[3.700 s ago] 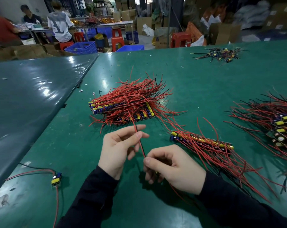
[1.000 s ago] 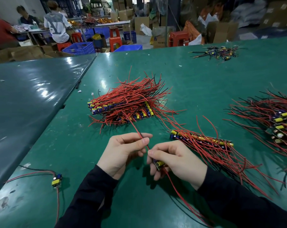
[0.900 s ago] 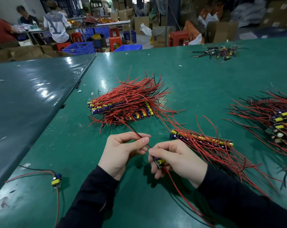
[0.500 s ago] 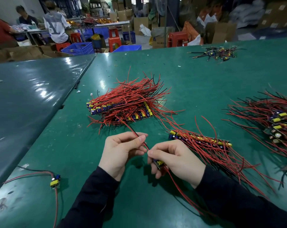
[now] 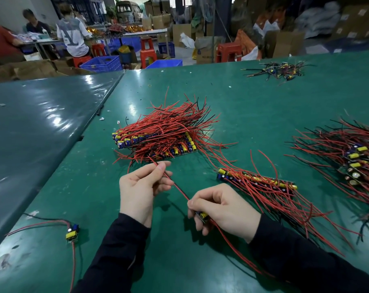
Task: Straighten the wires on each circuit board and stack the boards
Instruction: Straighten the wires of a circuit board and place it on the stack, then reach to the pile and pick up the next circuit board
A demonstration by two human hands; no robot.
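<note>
My right hand (image 5: 222,206) grips a small circuit board (image 5: 203,215) with a yellow part, low over the green table (image 5: 253,106). A red wire (image 5: 178,188) runs from that board up and left to my left hand (image 5: 141,187), which pinches it near its far end between thumb and forefinger. More red wires trail from the board down and right under my right wrist. Ahead lies a stack of boards (image 5: 158,138) with red and black wires fanned out. A shorter row of boards (image 5: 257,179) lies just right of my right hand.
A single board with red and black wires (image 5: 72,231) lies at the near left. A loose heap of boards (image 5: 352,153) fills the right edge, and a small tangle (image 5: 278,70) sits at the far right. A darker table (image 5: 31,127) adjoins on the left. People sit at far tables.
My hands have moved apart along the red wire. The left hand slid up and away toward the wire's end, the right hand drew the board down toward me, and the wire now runs straight between them.
</note>
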